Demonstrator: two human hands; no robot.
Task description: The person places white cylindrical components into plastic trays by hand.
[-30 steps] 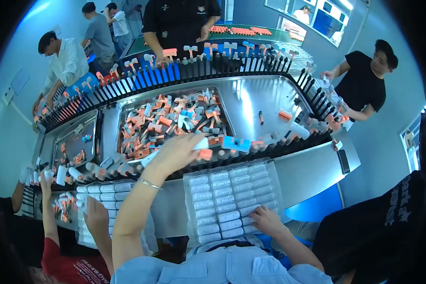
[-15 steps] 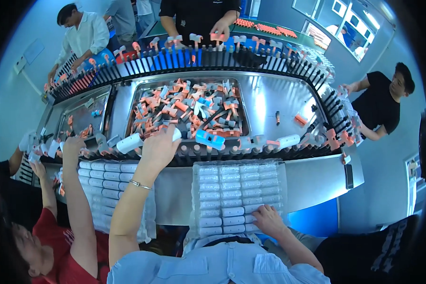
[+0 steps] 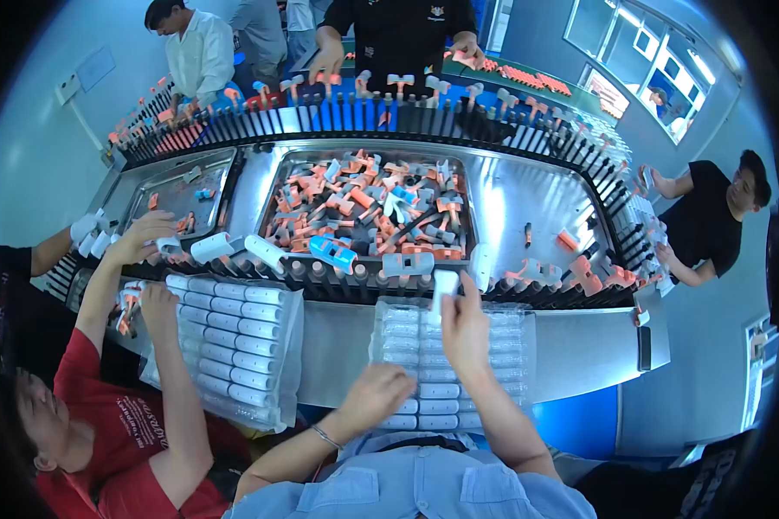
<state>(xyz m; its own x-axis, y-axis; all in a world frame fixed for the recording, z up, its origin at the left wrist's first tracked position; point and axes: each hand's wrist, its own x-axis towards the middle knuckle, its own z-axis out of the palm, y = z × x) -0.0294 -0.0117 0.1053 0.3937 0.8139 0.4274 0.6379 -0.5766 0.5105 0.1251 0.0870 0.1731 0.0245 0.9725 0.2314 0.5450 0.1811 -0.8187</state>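
Note:
My right hand (image 3: pixel 465 329) is raised over the bubble-lined tray and pinches a white oblong casing (image 3: pixel 445 292) close to the rack of pegs. Lower down, my left hand (image 3: pixel 375 400) hovers at the tray's left edge with fingers curled together; what they may hold is hidden. In front of me lies the clear plastic tray (image 3: pixel 528 346) with rows of white casings (image 3: pixel 438 406). On the peg rack (image 3: pixel 368 294) beyond are a blue clip-shaped part (image 3: pixel 332 253), a grey one (image 3: pixel 407 264) and more white casings (image 3: pixel 264 253).
A metal bin (image 3: pixel 469 208) piled with orange and grey parts sits inside the ring of pegs. To my left, a co-worker in red (image 3: pixel 138 432) reaches over a second tray of casings (image 3: pixel 242 346). Other people stand across and at the right.
My left hand has left the rack and come back to the tray, leaving a white casing there. My right hand has lifted a casing from the tray. Rack parts have shifted left.

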